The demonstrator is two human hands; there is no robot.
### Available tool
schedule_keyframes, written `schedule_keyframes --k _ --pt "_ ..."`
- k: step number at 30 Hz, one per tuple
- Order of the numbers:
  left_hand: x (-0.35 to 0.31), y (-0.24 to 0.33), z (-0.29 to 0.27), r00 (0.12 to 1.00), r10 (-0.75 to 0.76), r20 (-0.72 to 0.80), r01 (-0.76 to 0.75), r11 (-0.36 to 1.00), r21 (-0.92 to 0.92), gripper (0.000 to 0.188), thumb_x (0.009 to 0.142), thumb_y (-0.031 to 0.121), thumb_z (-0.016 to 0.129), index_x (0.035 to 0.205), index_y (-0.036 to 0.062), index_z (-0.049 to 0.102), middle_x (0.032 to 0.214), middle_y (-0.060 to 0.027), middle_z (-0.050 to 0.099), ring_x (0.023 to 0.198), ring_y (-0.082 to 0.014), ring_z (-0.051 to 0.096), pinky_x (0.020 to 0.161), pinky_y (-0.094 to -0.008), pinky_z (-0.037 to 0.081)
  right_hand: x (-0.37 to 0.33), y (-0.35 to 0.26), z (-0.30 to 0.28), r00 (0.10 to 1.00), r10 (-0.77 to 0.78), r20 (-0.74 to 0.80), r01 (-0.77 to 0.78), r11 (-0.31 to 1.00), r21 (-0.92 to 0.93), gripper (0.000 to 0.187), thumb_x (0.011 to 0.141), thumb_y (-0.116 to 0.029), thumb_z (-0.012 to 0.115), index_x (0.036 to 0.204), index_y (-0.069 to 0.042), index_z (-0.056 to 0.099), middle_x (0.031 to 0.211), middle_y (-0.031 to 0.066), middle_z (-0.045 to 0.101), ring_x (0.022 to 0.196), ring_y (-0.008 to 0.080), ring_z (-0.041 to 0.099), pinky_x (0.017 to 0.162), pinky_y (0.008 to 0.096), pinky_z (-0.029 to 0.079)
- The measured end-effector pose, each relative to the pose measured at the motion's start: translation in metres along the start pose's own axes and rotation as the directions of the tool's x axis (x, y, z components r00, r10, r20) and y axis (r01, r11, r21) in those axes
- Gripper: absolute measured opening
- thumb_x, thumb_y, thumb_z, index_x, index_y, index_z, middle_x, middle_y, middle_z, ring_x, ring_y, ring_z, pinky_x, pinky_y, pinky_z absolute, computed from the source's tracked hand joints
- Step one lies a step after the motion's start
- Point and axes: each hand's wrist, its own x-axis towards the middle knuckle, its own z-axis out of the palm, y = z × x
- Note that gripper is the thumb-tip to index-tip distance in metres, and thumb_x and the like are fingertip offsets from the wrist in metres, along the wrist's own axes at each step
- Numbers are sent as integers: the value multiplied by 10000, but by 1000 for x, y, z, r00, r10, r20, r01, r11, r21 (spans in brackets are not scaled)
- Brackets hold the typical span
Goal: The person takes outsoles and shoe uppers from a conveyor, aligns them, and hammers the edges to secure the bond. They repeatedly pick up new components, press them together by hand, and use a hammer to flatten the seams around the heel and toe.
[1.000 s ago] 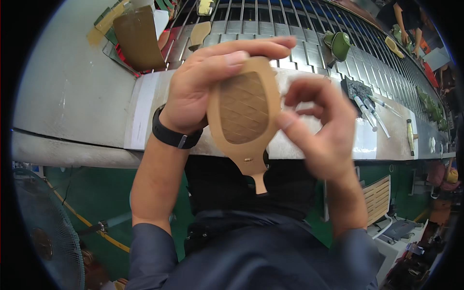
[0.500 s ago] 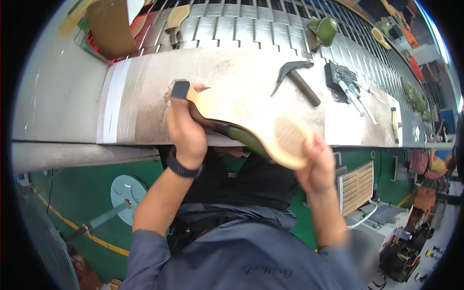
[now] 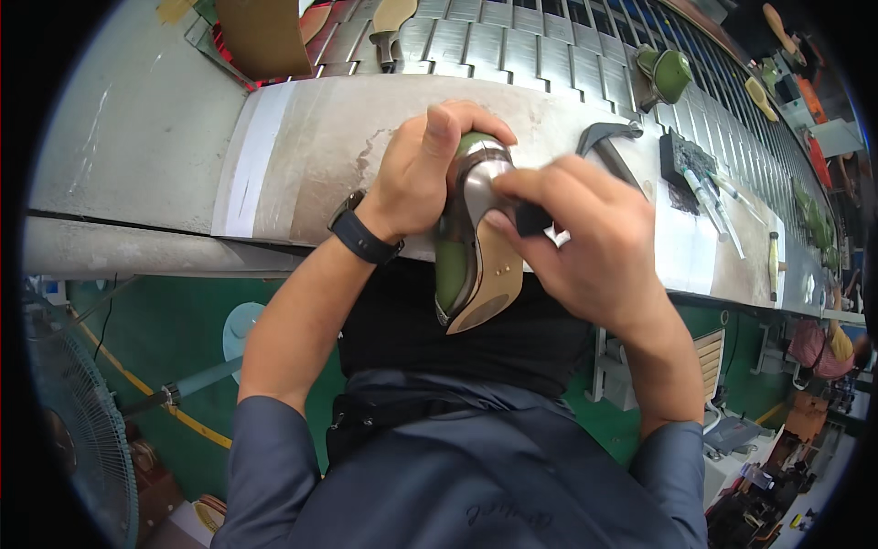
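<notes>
A green high-heeled shoe with a tan sole is held over the bench's front edge, toe toward me and underside showing. My left hand is wrapped round its heel end, thumb raised. The thumb and fingertips of my right hand press together on the shiny heel area, next to the sole. Under those fingers a dark block, seemingly the heel, shows beside a small white bit that I cannot identify. The right fingers hide part of the heel.
On the pale bench, a hammer lies behind my right hand. Farther right are a black block and several pens. Beyond runs a slatted metal conveyor carrying another green shoe and a tan-soled piece. A fan stands at left.
The shoe has turned from lying crosswise between both hands to pointing its toe at me. My right hand has left the toe end for the heel. The view has shifted left.
</notes>
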Motion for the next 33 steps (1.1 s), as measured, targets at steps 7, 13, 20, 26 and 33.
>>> schedule_keyframes --k 7,13,20,26,33 --pt "2 -4 -1 997 -72 -39 70 996 -50 1018 1040 765 98 1059 -40 721 1039 -127 690 972 -210 653 893 -339 515 -12 3 19 957 -180 -229 154 980 -126 348 705 -18 860 1019 52 727 767 68 619 617 207 607 516 325 487" --pt "5 -4 -1 1000 -1 -2 1 1000 -4 992 1061 728 87 1027 -20 739 1016 -127 693 946 -211 655 876 -339 516 -10 18 38 922 -258 -290 215 961 -173 338 718 -27 847 1023 60 727 763 60 600 604 191 586 510 311 484" --pt "6 -6 -3 1000 14 8 -14 1000 17 988 1069 719 86 1018 -19 741 1015 -129 695 933 -215 652 860 -345 509 -8 22 43 912 -276 -303 233 957 -173 334 716 -29 830 1018 67 724 765 54 596 604 187 584 517 306 487" --pt "6 -5 -5 999 12 32 -13 999 35 1001 1057 738 96 1005 -30 735 1020 -138 700 951 -229 650 883 -354 505 -9 22 46 913 -271 -305 224 958 -179 339 705 -38 816 1016 61 725 772 51 594 612 182 583 517 305 484" --pt "34 -4 -16 1000 -13 20 15 994 -112 425 1110 340 501 1041 -11 730 854 -26 694 794 -76 600 747 -247 494 17 46 45 886 -312 -342 257 946 -196 284 720 -28 811 985 6 713 753 64 588 623 232 585 561 346 497"
